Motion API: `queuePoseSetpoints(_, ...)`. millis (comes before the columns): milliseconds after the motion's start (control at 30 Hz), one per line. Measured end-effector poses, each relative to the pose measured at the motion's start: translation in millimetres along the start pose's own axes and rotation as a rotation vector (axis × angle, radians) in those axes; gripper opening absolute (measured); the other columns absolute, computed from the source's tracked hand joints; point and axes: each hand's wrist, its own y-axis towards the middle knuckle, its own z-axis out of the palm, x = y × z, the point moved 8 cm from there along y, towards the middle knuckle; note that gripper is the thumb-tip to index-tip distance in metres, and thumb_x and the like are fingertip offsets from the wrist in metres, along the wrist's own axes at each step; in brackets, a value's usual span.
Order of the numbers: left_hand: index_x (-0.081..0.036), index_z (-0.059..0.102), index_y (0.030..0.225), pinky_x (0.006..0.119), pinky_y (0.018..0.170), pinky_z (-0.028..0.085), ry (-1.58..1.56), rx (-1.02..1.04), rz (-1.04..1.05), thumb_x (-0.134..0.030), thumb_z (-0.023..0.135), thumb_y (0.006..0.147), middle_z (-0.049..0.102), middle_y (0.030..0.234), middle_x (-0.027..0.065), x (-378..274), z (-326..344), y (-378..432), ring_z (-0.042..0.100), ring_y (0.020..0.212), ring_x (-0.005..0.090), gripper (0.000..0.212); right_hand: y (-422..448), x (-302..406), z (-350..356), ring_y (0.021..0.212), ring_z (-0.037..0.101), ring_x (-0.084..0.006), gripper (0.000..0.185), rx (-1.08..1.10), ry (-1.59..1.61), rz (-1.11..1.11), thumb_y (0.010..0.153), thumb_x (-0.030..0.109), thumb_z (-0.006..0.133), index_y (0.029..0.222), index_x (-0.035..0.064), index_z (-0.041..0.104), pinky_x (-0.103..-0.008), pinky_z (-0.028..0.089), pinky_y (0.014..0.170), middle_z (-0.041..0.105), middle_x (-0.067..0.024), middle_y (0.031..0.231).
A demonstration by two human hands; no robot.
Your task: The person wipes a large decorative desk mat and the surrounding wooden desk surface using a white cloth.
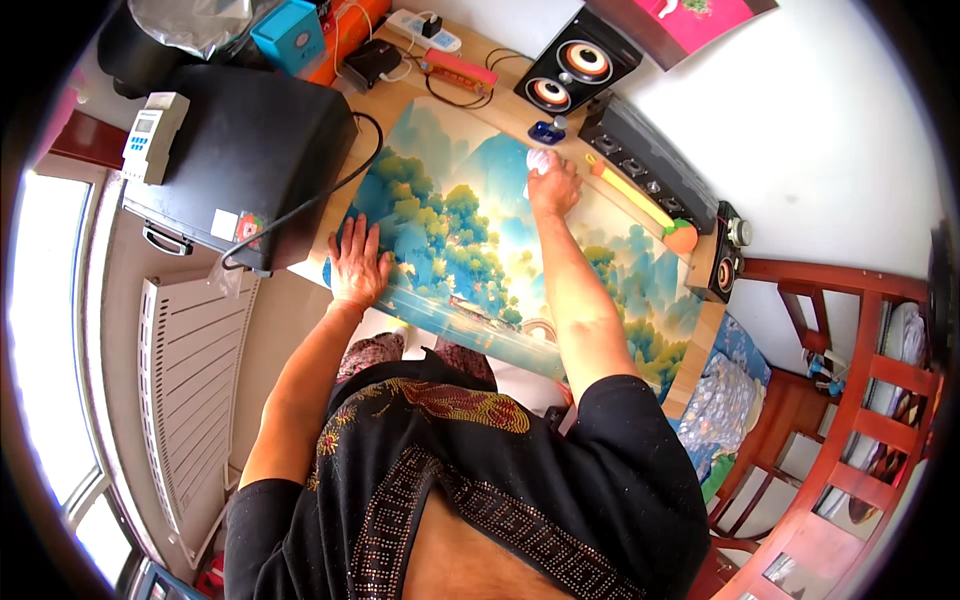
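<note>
A desk mat (472,232) printed with a blue-green landscape of trees, mountains and water covers most of the wooden desk. My left hand (358,262) rests palm down on the mat's left front part, its fingers spread and nothing in it. Farther out, near the mat's back edge, my right hand (555,185) grips a crumpled white tissue or cloth (537,160) against the surface. Just behind it stands a small dark blue bottle (547,132). A yellow stick-like item with an orange, green-topped end (679,235) lies to the right of that hand.
A black speaker (577,64), a long black soundbar-like unit (645,157) and a smaller speaker (721,262) line the wall. On the left, a black cabinet-like box (255,157) carries a digital timer (155,139); a black cable (330,187) hangs across it. A power strip (424,30) lies behind.
</note>
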Motion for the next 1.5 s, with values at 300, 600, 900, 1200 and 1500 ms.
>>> queuePoseSetpoints(300,-0.006,0.043,0.136,0.054,0.109,0.019,0.034,0.028,0.015,-0.031,0.053,0.086,0.033,0.148,0.0147,2,6,0,0.026,0.138,0.0319,0.056,-107,41,-29,0.102,0.051,-0.0325,0.046,0.074,0.164,-0.324,0.066,0.016,0.077,0.109,0.0230,0.064,-0.0445,0.048,0.083,0.054,-0.0072,0.110)
queuePoseSetpoints(600,-0.007,0.043,0.135,0.058,0.107,0.020,0.044,0.019,0.028,-0.033,0.053,0.086,0.033,0.147,0.0153,2,7,1,0.027,0.137,0.0318,0.057,-272,41,-81,0.111,0.049,-0.0308,0.054,0.316,0.283,-0.575,0.058,0.012,0.078,0.110,0.0144,0.063,-0.0430,0.046,0.091,0.052,-0.0089,0.120)
queuePoseSetpoints(900,-0.007,0.044,0.134,0.058,0.108,0.020,0.005,0.023,0.002,-0.033,0.055,0.083,0.034,0.146,0.0154,3,4,3,0.027,0.137,0.0322,0.059,-152,84,-42,0.106,0.051,-0.0328,0.053,0.156,0.293,-0.481,0.063,0.012,0.077,0.113,0.0209,0.061,-0.0440,0.048,0.085,0.055,-0.0085,0.114)
queuePoseSetpoints(1200,-0.007,0.047,0.132,0.056,0.109,0.020,-0.079,-0.015,-0.027,-0.032,0.057,0.081,0.037,0.144,0.0144,5,-3,1,0.031,0.136,0.0314,0.057,-5,110,13,0.105,0.053,-0.0336,0.049,0.070,0.112,-0.272,0.068,0.022,0.076,0.115,0.0237,0.062,-0.0470,0.047,0.084,0.056,-0.0082,0.112)
queuePoseSetpoints(1500,-0.007,0.047,0.131,0.053,0.109,0.023,-0.084,-0.062,0.005,-0.031,0.058,0.082,0.039,0.144,0.0141,3,-3,0,0.033,0.135,0.0313,0.056,-115,127,-8,0.103,0.051,-0.0331,0.045,0.193,0.155,-0.509,0.068,0.019,0.075,0.112,0.0204,0.062,-0.0459,0.047,0.084,0.054,-0.0089,0.110)
